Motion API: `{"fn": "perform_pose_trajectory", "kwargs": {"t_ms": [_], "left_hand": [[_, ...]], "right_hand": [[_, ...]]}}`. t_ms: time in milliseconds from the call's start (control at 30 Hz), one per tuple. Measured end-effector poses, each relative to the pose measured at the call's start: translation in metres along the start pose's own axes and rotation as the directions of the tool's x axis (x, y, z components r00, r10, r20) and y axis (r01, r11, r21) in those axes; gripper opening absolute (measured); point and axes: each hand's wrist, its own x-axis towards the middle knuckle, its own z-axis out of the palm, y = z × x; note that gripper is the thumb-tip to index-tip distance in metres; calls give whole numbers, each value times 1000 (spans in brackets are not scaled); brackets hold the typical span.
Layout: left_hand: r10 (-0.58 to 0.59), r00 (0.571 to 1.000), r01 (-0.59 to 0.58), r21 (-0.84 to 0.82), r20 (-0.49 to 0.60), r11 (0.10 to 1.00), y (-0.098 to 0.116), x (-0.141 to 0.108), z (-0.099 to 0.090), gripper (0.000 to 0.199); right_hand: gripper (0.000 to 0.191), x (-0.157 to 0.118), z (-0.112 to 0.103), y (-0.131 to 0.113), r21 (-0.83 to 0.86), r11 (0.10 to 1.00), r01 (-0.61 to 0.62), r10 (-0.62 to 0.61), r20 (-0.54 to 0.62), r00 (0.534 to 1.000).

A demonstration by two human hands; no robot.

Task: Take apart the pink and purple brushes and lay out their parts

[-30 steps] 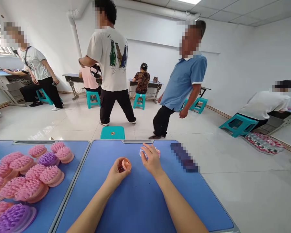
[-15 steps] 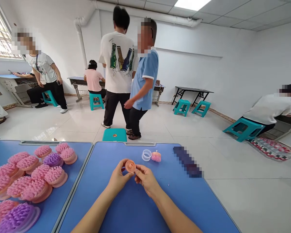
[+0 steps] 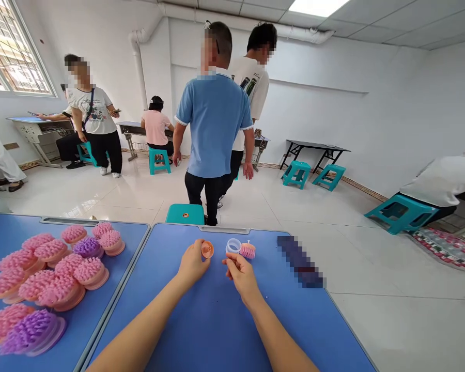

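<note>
My left hand (image 3: 194,264) grips a small orange round cup-shaped part (image 3: 207,250), its hollow face with a central stub turned towards me. To its right, my right hand (image 3: 240,276) holds nothing that I can see, its fingers loosely bent and apart. The fingertips are just below a clear plastic ring (image 3: 233,245); I cannot tell whether they touch it. Against the ring's right side lies a pink bristle brush head (image 3: 248,251) with a small peg on top.
Several pink and purple scalp brushes (image 3: 58,287) stand on the adjoining blue table (image 3: 112,289) at left. A dark blurred strip (image 3: 300,261) lies at the right of my table. Beyond the table are a teal stool (image 3: 185,213) and a person in a blue shirt (image 3: 213,124).
My right hand has let go of the orange cup-shaped part and moved right, near the clear ring. My left hand keeps the part, slightly farther away. People behind the table have shifted places.
</note>
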Motion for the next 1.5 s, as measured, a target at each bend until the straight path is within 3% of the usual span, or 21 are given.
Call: {"fn": "perform_pose_trajectory", "kwargs": {"t_ms": [267,467,600,800,867,933,1000,1100,1167,1267,1400,1500], "left_hand": [[53,999,-52,97,-3,994,1,19,14,40],[34,999,-29,147,-35,989,-1,17,28,43],[-2,1000,-4,283,21,959,-1,15,35,48],[-70,996,46,333,60,942,7,7,31,57],[-92,992,60,334,82,941,10,1,27,69],[-106,989,66,328,105,942,11,-4,18,75],[-23,984,-25,268,176,963,11,-10,4,71],[93,968,-151,243,234,958,13,-28,-25,54],[163,962,-219,263,217,940,12,-46,-47,39],[215,973,-229,390,79,892,0,-73,-80,22],[176,969,-63,510,-176,858,-32,-100,-116,19],[131,926,82,528,-354,845,-59,-122,-134,19]], "right_hand": [[25,2,-4,1,-110,985,134,-136,-15,991],[21,0,-3,2,-187,958,218,-213,49,976],[22,-1,-2,1,-238,939,248,-239,66,969],[30,-5,-2,2,-231,940,251,-235,95,967],[32,-8,-5,5,-239,946,221,-205,92,974],[35,-7,-9,9,-292,940,178,-164,74,984],[36,-4,-12,11,-368,919,140,-133,45,990],[38,-5,-13,8,-454,881,135,-136,31,990],[41,-9,-11,2,-495,859,127,-124,40,991],[43,-15,-7,-5,-505,856,110,-98,51,994],[40,-15,-6,-7,-507,856,100,-53,107,993],[41,-15,-7,-7,-512,853,97,-52,101,994]]}}
